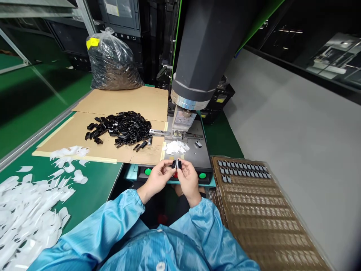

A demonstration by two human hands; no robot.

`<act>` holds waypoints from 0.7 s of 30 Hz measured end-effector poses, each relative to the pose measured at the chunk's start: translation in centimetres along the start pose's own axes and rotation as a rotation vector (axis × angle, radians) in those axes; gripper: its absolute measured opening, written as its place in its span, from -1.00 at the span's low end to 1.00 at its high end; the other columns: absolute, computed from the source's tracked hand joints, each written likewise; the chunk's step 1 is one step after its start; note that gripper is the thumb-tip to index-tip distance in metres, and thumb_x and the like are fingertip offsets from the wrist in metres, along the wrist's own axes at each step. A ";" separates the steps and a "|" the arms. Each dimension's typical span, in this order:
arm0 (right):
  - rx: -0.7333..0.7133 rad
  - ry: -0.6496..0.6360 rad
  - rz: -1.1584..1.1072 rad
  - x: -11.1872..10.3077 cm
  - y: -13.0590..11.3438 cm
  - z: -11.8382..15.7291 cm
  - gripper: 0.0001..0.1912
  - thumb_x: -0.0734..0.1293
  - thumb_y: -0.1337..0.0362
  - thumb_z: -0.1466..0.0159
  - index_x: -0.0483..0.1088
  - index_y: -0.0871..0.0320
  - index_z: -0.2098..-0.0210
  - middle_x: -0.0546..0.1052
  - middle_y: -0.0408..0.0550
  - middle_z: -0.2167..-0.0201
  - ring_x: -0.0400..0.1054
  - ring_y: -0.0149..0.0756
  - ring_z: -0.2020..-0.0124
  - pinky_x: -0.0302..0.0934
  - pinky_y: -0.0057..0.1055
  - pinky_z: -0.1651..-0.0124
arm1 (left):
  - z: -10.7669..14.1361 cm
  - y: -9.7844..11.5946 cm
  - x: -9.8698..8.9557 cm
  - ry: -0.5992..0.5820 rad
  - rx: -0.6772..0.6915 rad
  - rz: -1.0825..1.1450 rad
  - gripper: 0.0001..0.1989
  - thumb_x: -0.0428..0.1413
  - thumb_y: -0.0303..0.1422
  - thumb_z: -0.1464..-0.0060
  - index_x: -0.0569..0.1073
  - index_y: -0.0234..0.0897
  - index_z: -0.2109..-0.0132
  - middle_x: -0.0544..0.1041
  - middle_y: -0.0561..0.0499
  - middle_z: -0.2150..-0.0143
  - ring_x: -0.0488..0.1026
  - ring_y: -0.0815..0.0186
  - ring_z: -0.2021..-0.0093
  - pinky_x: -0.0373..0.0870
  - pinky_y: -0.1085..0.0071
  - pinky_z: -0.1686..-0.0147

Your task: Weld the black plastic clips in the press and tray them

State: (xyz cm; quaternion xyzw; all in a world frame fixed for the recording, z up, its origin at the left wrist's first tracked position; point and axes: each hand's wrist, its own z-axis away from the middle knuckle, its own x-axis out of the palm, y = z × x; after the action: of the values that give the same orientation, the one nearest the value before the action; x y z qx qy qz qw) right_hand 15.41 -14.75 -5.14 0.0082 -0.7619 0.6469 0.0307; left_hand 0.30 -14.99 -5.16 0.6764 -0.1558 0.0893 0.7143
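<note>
My left hand (159,175) pinches a small black plastic part (174,164) between thumb and fingertips. Close beside it, my right hand (187,177) grips another small black part (179,164). A pale strip shows between the two parts; whether they touch I cannot tell. Both hands are over the front edge of the machine base, between two green buttons (202,175). Just beyond them lies a small heap of white film pieces (176,147). Above that stands the metal press head (184,119) over its fixture. One grey-black finished-looking piece (198,144) lies on the plate.
Left on cardboard (146,152) is a pile of black plastic parts (126,128). Many white film pieces (31,210) cover the green table. A clear bag (113,64) stands behind. To the right, a brown tray (262,214) holds rows of pieces at its far end.
</note>
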 end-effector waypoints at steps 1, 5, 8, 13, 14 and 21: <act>0.000 0.001 0.001 0.0 0.1 0.0 -0.57 0.48 0.11 -0.34 0.45 0.06 -0.15 0.62 0.11 -0.12 0.52 -0.05 -0.22 0.46 -0.02 -0.30 | 0.0 0.0 0.0 0.002 0.004 0.003 -0.50 0.42 -0.11 -0.09 0.54 -0.23 -0.09 0.64 -0.04 0.19 0.57 0.31 0.23 0.56 0.31 0.10; -0.003 -0.003 0.003 0.0 0.4 0.0 -0.58 0.48 0.09 -0.34 0.45 0.05 -0.13 0.61 0.10 -0.11 0.51 -0.05 -0.22 0.45 0.00 -0.31 | -0.1 -0.1 -0.1 0.008 0.010 0.006 -0.51 0.42 -0.12 -0.09 0.54 -0.22 -0.08 0.62 0.00 0.24 0.56 0.32 0.26 0.57 0.30 0.10; -0.006 0.000 -0.012 0.0 0.5 0.1 -0.60 0.49 0.10 -0.33 0.45 0.04 -0.10 0.61 0.11 -0.11 0.51 -0.04 -0.23 0.43 0.02 -0.33 | 0.0 -0.2 -0.1 0.000 0.005 0.011 -0.52 0.42 -0.13 -0.10 0.54 -0.22 -0.08 0.60 0.03 0.29 0.55 0.33 0.28 0.57 0.30 0.09; -0.014 0.003 -0.015 -0.1 0.7 0.2 -0.61 0.48 0.09 -0.33 0.43 0.05 -0.09 0.59 0.13 -0.15 0.50 -0.03 -0.24 0.43 0.04 -0.34 | 0.0 -0.4 -0.1 -0.016 -0.004 0.039 -0.53 0.42 -0.14 -0.11 0.53 -0.24 -0.08 0.63 0.01 0.27 0.57 0.33 0.26 0.57 0.31 0.08; -0.014 0.002 -0.011 -0.1 0.7 0.2 -0.61 0.47 0.10 -0.33 0.43 0.05 -0.09 0.59 0.13 -0.15 0.49 -0.03 -0.25 0.43 0.04 -0.34 | 0.0 -0.4 -0.1 -0.014 -0.004 0.042 -0.53 0.42 -0.14 -0.11 0.53 -0.24 -0.08 0.63 0.00 0.26 0.58 0.33 0.26 0.57 0.32 0.08; -0.025 0.003 -0.021 0.0 0.9 0.3 -0.63 0.48 0.16 -0.34 0.40 0.05 -0.08 0.59 0.12 -0.15 0.50 -0.07 -0.24 0.42 -0.01 -0.34 | 0.0 -0.1 0.1 -0.001 -0.021 0.071 -0.54 0.46 -0.17 -0.06 0.54 -0.25 -0.01 0.63 0.01 0.27 0.58 0.35 0.28 0.59 0.36 0.12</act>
State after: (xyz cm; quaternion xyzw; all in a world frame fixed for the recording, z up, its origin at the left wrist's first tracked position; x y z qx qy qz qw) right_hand 15.36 -14.93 -6.04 0.0146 -0.7698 0.6369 0.0388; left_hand 0.40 -14.98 -5.26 0.6630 -0.1810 0.1123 0.7177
